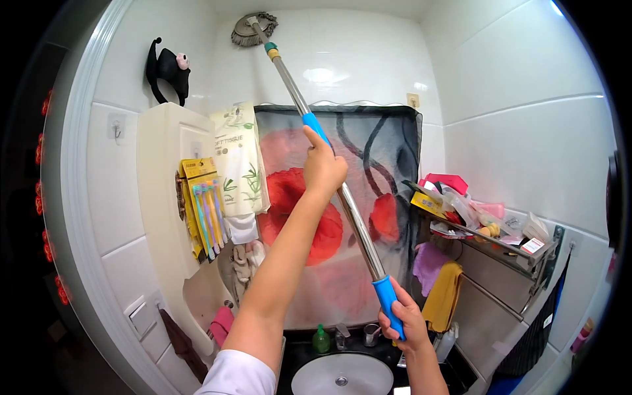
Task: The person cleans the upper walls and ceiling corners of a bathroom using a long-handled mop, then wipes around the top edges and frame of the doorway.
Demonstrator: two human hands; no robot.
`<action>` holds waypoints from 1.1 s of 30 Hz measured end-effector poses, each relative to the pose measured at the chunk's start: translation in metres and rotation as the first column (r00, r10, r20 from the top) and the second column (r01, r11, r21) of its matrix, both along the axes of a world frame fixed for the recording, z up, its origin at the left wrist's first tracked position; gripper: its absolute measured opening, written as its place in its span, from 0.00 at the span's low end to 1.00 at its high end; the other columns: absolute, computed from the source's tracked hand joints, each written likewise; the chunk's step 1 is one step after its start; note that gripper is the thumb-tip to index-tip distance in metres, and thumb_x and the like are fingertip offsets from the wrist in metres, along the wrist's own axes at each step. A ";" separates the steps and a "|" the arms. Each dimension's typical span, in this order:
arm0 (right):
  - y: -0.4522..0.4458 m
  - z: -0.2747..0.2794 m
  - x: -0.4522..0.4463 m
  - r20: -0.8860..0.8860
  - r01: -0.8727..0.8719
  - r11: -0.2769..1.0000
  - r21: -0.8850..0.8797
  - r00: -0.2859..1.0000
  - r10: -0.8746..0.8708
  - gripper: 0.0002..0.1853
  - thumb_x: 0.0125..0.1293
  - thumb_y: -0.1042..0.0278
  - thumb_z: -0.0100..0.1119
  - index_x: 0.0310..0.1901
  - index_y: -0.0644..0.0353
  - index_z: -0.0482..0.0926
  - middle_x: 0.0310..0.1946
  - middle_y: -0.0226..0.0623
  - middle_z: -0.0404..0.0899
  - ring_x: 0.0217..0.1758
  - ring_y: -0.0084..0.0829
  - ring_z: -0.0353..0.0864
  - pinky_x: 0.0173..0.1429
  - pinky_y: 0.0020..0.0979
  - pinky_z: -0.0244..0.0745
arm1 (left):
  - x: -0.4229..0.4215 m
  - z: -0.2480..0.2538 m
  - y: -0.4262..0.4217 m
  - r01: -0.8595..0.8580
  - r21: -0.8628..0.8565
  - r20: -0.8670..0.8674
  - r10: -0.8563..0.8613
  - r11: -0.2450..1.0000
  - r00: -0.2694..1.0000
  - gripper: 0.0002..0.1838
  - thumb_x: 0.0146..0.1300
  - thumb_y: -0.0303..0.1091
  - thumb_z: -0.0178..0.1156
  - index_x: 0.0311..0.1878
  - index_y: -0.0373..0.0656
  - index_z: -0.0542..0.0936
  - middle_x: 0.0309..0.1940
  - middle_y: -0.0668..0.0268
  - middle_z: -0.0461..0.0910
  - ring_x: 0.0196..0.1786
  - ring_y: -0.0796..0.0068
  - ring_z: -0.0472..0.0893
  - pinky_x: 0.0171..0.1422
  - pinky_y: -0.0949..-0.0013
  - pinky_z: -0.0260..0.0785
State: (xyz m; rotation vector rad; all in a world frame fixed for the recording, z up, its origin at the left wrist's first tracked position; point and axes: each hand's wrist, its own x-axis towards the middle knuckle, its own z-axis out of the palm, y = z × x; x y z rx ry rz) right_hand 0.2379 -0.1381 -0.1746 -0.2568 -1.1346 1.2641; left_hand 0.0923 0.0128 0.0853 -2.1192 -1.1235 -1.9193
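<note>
The left hand's grip (326,170) squeezes the mop (360,229) high above the sink (313,378). The right hand's grip (409,321) squeezes it nearer the sink.

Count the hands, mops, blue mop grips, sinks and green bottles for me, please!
Hands: 2 (left hand, right hand)
Mop: 1
Blue grips: 2 (upper grip, lower grip)
Sink: 1
Green bottle: 1
Total: 7

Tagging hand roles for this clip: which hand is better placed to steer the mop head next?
Probably the left hand: it grips the pole higher, nearer the mop head. The right hand holds the blue grip at the pole's lower end.
</note>
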 end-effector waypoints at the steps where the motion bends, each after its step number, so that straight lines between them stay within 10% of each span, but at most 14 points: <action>1: -0.001 -0.005 0.001 -0.001 0.006 1.000 0.000 1.000 -0.006 0.31 0.66 0.65 0.53 0.70 0.48 0.56 0.25 0.41 0.71 0.16 0.19 0.64 0.18 0.17 0.61 | 0.005 -0.004 -0.003 0.008 -0.007 -0.012 -0.008 1.000 1.000 0.46 0.52 0.28 0.51 0.68 0.27 0.34 0.47 0.34 0.71 0.45 0.42 0.77 0.49 0.53 0.72; 17: -0.035 -0.047 0.050 -0.045 0.387 0.922 -0.023 0.921 -0.387 0.32 0.66 0.68 0.54 0.70 0.47 0.56 0.25 0.38 0.71 0.20 0.20 0.67 0.18 0.18 0.63 | 0.132 -0.026 -0.023 0.274 -0.042 -0.117 -0.277 0.961 0.954 0.48 0.52 0.29 0.51 0.69 0.31 0.32 0.50 0.35 0.70 0.46 0.40 0.77 0.52 0.50 0.69; 23: -0.057 -0.035 0.061 0.028 0.559 0.823 0.107 0.825 -0.564 0.32 0.64 0.71 0.56 0.69 0.52 0.57 0.32 0.34 0.71 0.27 0.20 0.72 0.18 0.17 0.65 | 0.159 -0.017 -0.020 0.583 0.052 -0.010 -0.583 0.811 0.812 0.50 0.50 0.30 0.53 0.68 0.28 0.32 0.33 0.43 0.77 0.34 0.47 0.80 0.42 0.56 0.72; 33: -0.081 -0.058 0.049 0.077 0.758 0.644 0.106 0.639 -0.765 0.33 0.63 0.72 0.57 0.69 0.54 0.57 0.31 0.35 0.74 0.26 0.20 0.72 0.19 0.19 0.66 | 0.178 -0.034 -0.060 0.889 0.006 0.025 -0.889 0.458 0.458 0.51 0.51 0.22 0.50 0.70 0.42 0.25 0.33 0.58 0.71 0.22 0.67 0.77 0.24 0.67 0.74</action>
